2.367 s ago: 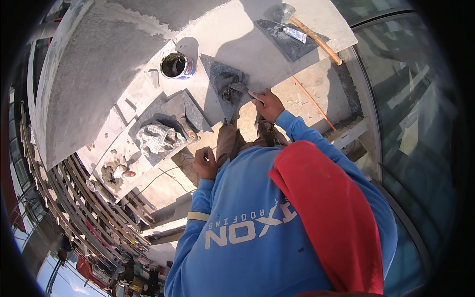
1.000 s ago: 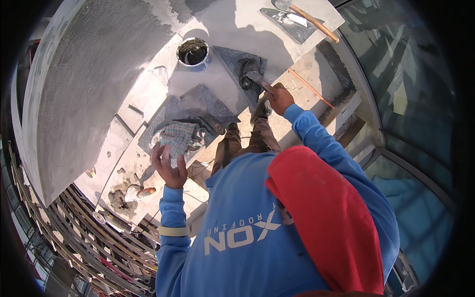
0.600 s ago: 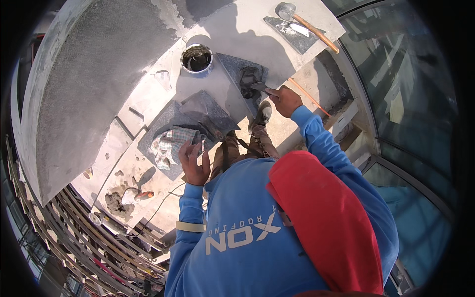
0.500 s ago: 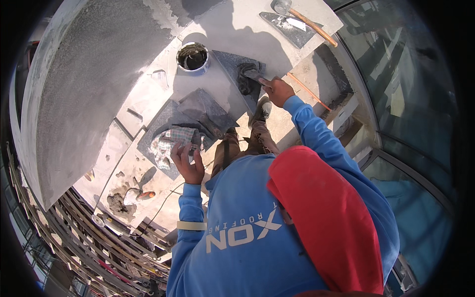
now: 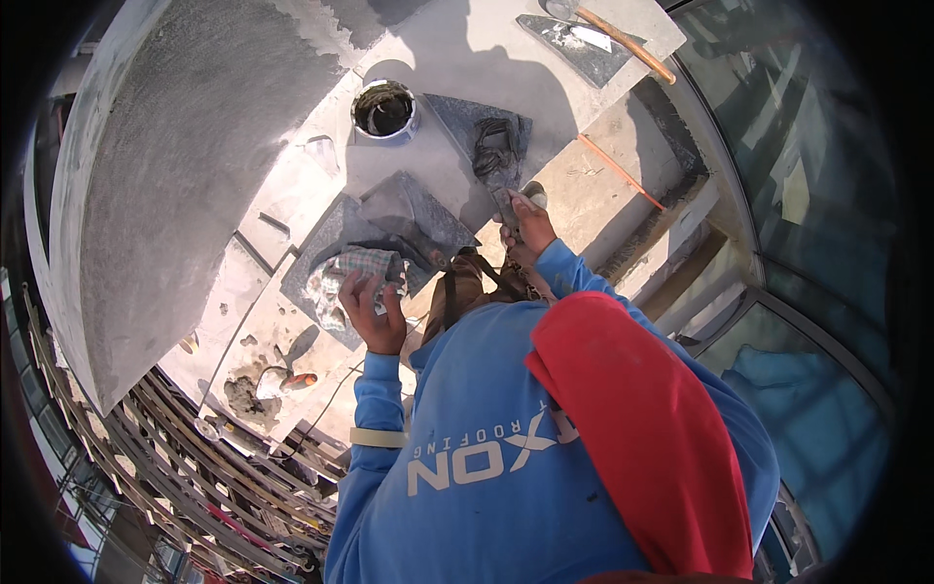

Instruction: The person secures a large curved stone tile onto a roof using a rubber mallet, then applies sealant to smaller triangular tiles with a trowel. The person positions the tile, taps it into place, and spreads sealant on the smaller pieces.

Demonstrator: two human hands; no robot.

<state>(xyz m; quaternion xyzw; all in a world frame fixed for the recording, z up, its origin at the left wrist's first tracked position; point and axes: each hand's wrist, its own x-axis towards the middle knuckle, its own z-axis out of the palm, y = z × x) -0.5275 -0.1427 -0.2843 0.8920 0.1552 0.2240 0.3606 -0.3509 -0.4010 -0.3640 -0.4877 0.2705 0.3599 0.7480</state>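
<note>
My right hand [image 5: 531,230] is closed around a putty knife [image 5: 505,210], its flat blade smeared grey, just in front of my legs. Beyond it lies a dark triangular stone piece [image 5: 452,115] with a mound of dark wet paste [image 5: 495,146] on top. My left hand [image 5: 377,316] hovers with its fingers apart and nothing in them, close to a checkered cloth [image 5: 367,261]. That crumpled cloth rests on dark stone slabs [image 5: 309,255]. A white bucket [image 5: 389,139] with dark paste inside stands past the slabs.
At the far right a wooden-handled mallet [image 5: 628,46] lies by another dark triangular piece [image 5: 593,66]. An orange-handled trowel [image 5: 282,383] sits beside spilled mortar on the left. A curved grey wall [image 5: 185,165] bounds the left, glass panels [image 5: 788,146] the right.
My right hand has drawn the putty knife back from the paste toward my body. The paste now shows ridges. My left hand stays near the cloth.
</note>
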